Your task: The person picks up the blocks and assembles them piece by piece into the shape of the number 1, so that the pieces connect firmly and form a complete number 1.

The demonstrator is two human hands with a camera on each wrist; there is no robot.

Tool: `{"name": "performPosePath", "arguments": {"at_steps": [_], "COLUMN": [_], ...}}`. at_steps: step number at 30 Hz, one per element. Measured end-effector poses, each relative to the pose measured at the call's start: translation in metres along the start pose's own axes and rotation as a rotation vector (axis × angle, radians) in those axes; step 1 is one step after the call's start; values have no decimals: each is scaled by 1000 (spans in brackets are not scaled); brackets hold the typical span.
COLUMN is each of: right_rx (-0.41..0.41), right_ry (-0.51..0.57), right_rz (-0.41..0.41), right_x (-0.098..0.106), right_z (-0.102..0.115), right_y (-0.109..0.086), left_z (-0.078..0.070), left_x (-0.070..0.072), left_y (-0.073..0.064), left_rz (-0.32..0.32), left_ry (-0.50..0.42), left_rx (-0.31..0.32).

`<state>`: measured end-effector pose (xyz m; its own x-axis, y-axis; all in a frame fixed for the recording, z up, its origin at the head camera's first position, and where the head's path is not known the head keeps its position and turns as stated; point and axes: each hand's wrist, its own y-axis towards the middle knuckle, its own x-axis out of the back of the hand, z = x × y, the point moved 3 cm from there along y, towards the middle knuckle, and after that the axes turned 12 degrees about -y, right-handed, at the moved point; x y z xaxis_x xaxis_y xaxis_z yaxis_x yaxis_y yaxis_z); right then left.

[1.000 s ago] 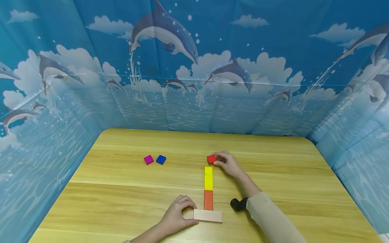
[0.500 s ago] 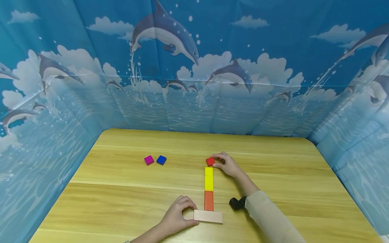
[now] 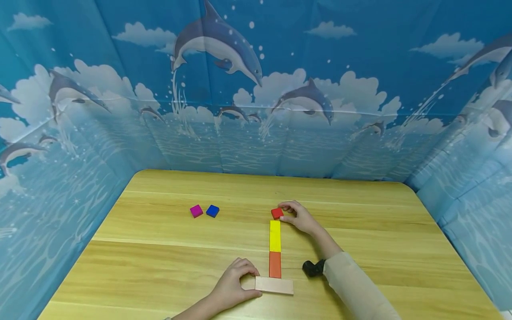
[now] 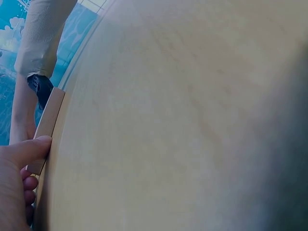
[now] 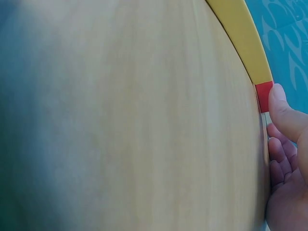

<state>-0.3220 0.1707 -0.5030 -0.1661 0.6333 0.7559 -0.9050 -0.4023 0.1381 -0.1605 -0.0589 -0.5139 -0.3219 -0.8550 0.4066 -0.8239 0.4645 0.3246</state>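
In the head view, a plain wooden block [image 3: 274, 285] lies crosswise near the table's front, my left hand [image 3: 234, 284] gripping its left end between thumb and fingers. From its far side an orange-red block [image 3: 275, 265] and then a yellow block [image 3: 275, 236] run away from me in a straight line. At the far end of the yellow one, my right hand [image 3: 300, 218] pinches a small red square block [image 3: 277, 213]. The right wrist view shows the red block [image 5: 263, 96] against the yellow block [image 5: 243, 38], thumb on it. The left thumb presses the wooden block [image 4: 48, 120] in the left wrist view.
A magenta square block [image 3: 196, 211] and a blue square block [image 3: 213, 211] lie side by side to the left on the wooden table [image 3: 140, 262]. A dolphin-printed curtain [image 3: 240, 146] surrounds the table's back and sides. A black device [image 3: 313, 268] is at the right wrist.
My right hand has brought the red block slightly nearer and to the left, up to the yellow block's far end. The left hand has stayed on the wooden block.
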Motion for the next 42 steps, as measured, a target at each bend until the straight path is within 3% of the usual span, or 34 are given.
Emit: {"name": "performPosePath", "arguments": {"at_steps": [9,18,26,34,42], "right_rx": [-52,12,49,91,119], "right_ry": [-11,-5,47,-13,-32], "right_rz": [10,18,59,76,87], "right_x": [0,2,13,5,3], "right_z": [1,6,28,7,5], "right_y": [4,8,4,7,7], "left_z": [-1,-1,-2,-2,-1], "left_x": [1,1,0,0,-1], "left_y": [1,2,3,3,3], "left_rz": [4,-2,6,-1,-13], "left_ry": [2,3,4,8,2], "left_rx": [19,6,26,23,3]}}
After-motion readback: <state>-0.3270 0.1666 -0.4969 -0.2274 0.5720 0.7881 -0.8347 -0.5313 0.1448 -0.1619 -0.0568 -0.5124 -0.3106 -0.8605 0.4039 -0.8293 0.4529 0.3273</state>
